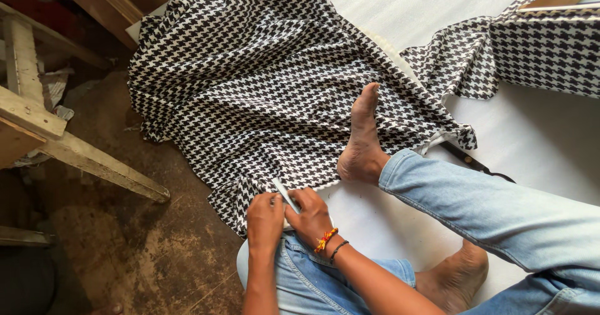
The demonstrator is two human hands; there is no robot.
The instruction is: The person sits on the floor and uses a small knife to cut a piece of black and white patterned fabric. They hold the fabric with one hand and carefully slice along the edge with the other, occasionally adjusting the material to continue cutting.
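Pinching the houndstooth fabric (pixel 262 84) edge, left hand (pixel 265 220) and right hand (pixel 310 216) sit together, right fingers gripping a pale marking stick (pixel 285 194).

Both forearms come up from the bottom centre of the frame, side by side. The left hand (pixel 265 218) sits knuckles up, fingers curled down in a pinch. The right hand (pixel 310 217) is just beside it, touching or nearly so, fingers bent inward and closed, its wrist slightly cocked toward the lower right of the frame
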